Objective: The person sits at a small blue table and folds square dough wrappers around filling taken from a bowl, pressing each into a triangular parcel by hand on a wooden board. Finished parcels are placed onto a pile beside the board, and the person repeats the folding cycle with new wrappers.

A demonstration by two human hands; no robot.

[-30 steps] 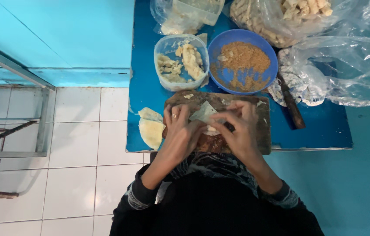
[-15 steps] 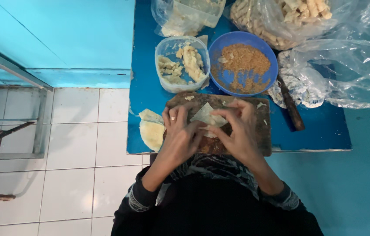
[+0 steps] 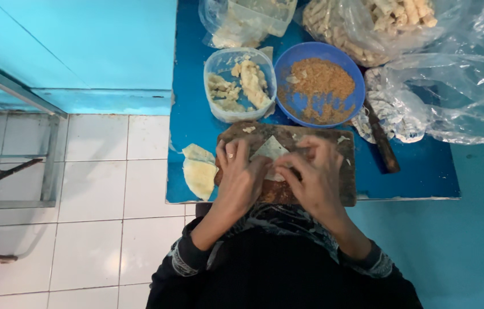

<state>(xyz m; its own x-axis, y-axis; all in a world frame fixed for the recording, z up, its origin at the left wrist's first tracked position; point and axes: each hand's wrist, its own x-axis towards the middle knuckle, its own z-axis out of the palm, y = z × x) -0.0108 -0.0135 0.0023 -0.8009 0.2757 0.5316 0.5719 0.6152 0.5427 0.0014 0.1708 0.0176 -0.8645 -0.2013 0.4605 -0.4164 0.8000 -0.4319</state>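
Rough wooden board [image 3: 345, 183], glossy blue plastic bowl [image 3: 287, 103], crinkled clear plastic bags [image 3: 459, 97].

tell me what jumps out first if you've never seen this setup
Both hands, left hand and right hand, press on a pale wrapper folded on a wooden board at the blue table's near edge. Behind it, a blue bowl of brown crumbs sits beside a clear tub of filling.

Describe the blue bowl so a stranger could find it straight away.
Start at the blue table and go to the wooden cutting board at its near edge. The blue bowl sits just beyond the board's right half. Unlike the clear plastic tub on its left, it is round, opaque and holds brown crumbs.
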